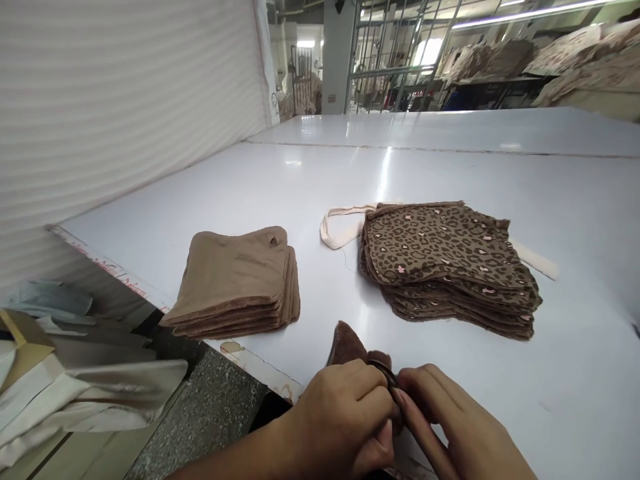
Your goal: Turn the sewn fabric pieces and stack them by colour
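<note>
At the table's near edge my left hand is closed around a piece of brown plush fabric, folded so that one corner points up. Close against it on the right, my right hand has its fingers pinched on a dark, narrow, curved tool that looks like small scissors; the hands hide most of it. The tool touches the fabric by my left fingers. To the left lies a stack of plain brown fabric pieces, with a small hole near the top piece's right corner. Further right is a stack of leopard-print fabric pieces.
A cream fabric strip runs beneath the printed stack on the white table. White sheeting stands along the left. Fabric scraps and a carton lie below the left edge. Heaped cloth and metal bars are at the back.
</note>
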`<action>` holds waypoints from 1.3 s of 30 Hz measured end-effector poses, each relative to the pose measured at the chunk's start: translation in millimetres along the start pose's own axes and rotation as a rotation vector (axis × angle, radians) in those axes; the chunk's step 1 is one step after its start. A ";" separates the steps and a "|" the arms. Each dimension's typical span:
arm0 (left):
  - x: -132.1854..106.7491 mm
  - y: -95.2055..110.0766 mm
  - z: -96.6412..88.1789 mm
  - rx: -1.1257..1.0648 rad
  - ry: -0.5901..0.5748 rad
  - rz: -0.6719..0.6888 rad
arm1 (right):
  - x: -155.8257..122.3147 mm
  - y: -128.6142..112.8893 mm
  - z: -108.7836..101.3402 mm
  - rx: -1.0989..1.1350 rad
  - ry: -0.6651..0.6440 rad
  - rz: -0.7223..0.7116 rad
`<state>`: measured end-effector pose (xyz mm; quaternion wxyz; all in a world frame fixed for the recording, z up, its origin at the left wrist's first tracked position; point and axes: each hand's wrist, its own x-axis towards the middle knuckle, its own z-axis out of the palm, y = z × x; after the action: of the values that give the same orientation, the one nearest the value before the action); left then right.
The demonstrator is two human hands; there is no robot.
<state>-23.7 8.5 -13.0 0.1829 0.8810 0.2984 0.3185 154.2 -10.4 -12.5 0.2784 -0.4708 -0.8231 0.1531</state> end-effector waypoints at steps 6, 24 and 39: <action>-1.9 -3.6 8.0 0.017 0.104 0.109 | 1.9 11.2 14.8 -0.094 0.196 0.061; 14.4 0.3 6.7 -0.160 -0.056 -0.381 | -7.1 1.3 9.0 0.053 0.172 0.265; 10.9 0.3 -2.9 -0.439 -0.101 -0.237 | -2.9 2.3 0.2 -0.179 0.065 -0.095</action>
<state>-18.8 15.7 -5.8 0.4204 0.7938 0.3136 0.3079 156.8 -11.7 -14.7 0.2688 -0.4589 -0.8453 0.0504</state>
